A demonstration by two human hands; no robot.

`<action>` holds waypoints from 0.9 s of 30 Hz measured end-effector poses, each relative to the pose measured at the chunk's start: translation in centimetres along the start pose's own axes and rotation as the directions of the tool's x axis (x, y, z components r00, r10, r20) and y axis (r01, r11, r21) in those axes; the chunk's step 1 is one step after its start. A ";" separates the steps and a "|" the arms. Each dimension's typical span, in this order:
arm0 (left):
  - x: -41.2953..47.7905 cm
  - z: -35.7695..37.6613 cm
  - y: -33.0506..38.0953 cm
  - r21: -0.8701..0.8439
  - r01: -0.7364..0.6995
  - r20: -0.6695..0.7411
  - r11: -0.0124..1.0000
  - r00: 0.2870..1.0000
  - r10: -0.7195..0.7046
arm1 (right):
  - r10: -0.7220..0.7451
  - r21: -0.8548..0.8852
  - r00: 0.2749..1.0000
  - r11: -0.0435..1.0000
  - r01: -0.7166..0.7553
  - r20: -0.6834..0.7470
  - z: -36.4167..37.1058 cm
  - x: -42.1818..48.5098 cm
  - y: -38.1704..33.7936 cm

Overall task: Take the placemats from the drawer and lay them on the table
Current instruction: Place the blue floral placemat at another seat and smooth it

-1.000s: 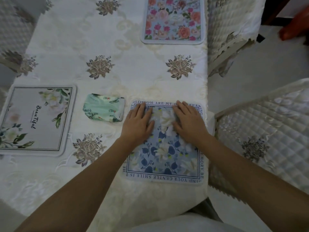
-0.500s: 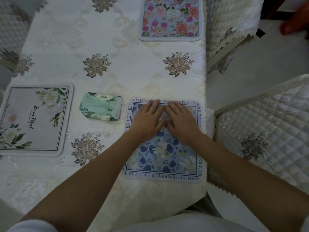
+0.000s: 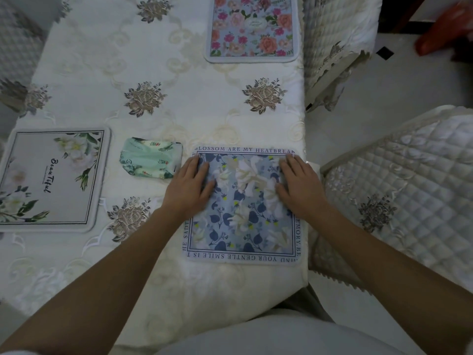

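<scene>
Cream embroidered cloth with grey-brown rose motifs covers the table (image 3: pixel 199 119), and at its near right corner lies the square blue placemat printed with white flowers and a lettered border (image 3: pixel 243 226), flat on the cloth with its right edge close to the table's edge. Both hands press on its far half: the left hand (image 3: pixel 189 188) at the left edge, the right hand (image 3: pixel 299 185) near the far right corner, each palm down with fingers straight and close together, gripping nothing. Just left of this mat sits a small mint-green soft packet (image 3: pixel 151 161), and beyond it a grey rectangular placemat with white blossoms (image 3: pixel 38 175); a pale blue placemat with pink roses (image 3: pixel 252 29) lies at the far side. Quilted white chair covers (image 3: pixel 409 188) stand to the right. Three mats look laid, and this one seems to need only smoothing. The drawer is out of view, so whether more mats wait there cannot be told.
</scene>
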State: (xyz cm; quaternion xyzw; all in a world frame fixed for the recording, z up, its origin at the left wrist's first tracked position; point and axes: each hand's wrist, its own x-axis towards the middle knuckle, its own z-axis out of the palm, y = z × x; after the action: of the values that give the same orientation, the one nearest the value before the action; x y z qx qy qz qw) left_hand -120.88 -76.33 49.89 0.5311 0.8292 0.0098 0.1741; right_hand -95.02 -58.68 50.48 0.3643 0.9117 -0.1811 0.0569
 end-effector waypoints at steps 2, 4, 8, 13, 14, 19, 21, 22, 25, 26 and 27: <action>-1.3 0.5 0.2 -0.016 0.005 0.001 1.000 1.000 -0.005 | -0.004 -0.016 1.000 1.000 0.004 0.013 0.3 -1.4 -0.1; -2.9 1.0 0.4 -0.042 0.003 0.000 0.999 1.000 -0.003 | -0.007 -0.017 1.000 1.000 0.008 0.019 0.7 -2.9 -0.3; -6.6 1.7 1.0 -0.071 -0.013 0.016 0.997 1.000 0.015 | 0.010 0.013 1.000 1.000 -0.010 0.001 1.8 -6.2 -0.8; -12.1 2.9 2.0 -0.083 -0.059 0.010 0.995 0.998 0.060 | 0.025 0.001 1.000 1.000 -0.025 0.013 3.7 -11.2 -1.8; -13.2 3.2 2.1 -0.077 -0.065 0.005 0.995 0.998 0.066 | 0.025 0.001 1.000 1.000 -0.025 0.007 4.0 -12.2 -2.0; -17.7 4.5 2.2 -0.058 -0.128 -0.013 0.990 0.992 0.128 | 0.043 -0.018 0.999 0.999 -0.043 -0.002 5.5 -16.6 -3.0; -18.9 4.8 2.0 -0.076 -0.123 -0.028 0.989 0.992 0.122 | 0.054 -0.016 0.998 0.998 -0.054 0.017 5.9 -17.7 -3.3; -19.4 4.9 2.0 -0.078 -0.117 -0.029 0.990 0.993 0.115 | 0.057 -0.016 0.998 0.998 -0.057 0.020 6.0 -18.2 -3.4; -20.4 5.0 2.3 -0.056 -0.117 -0.038 0.992 0.993 0.115 | 0.039 -0.035 0.999 0.999 -0.038 0.012 6.0 -18.7 -4.2; -20.4 5.0 2.5 -0.051 -0.117 -0.038 0.992 0.993 0.115 | 0.014 -0.038 1.000 0.999 -0.013 0.020 5.9 -18.8 -4.7; -20.4 5.0 2.8 -0.047 -0.116 -0.038 0.992 0.993 0.114 | -0.021 -0.035 0.999 0.999 0.022 0.032 6.0 -18.8 -5.4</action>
State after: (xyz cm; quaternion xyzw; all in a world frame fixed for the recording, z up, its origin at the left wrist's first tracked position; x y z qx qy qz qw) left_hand -109.29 -93.99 51.48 0.5734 0.7996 0.0497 0.1716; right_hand -85.22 -76.61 50.92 0.3506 0.9176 -0.1715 0.0757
